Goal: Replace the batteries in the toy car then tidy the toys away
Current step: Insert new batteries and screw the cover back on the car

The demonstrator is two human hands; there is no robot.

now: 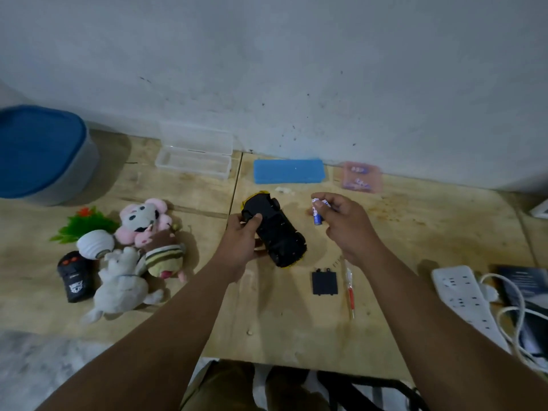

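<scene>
Yellow-and-black plastic toy car (274, 232) sits belly-up, gripped in your left hand (241, 241) above the tabletop (415, 232), right-hand fingers (321, 204) pinching blue-and-white batteries (318, 213), so you're probably mid-swap; next, line them into the bay.

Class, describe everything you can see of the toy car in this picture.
The toy car is upside down, its black plastic underside facing the camera, with yellow bodywork showing only at the edges. Black wheels show at its far end. It lies slanted, the far end up-left, the near end down-right, held above or against the wooden table; which one is unclear. The left hand grips its left side, thumb on the underside. Whether batteries are inside cannot be seen.
</scene>
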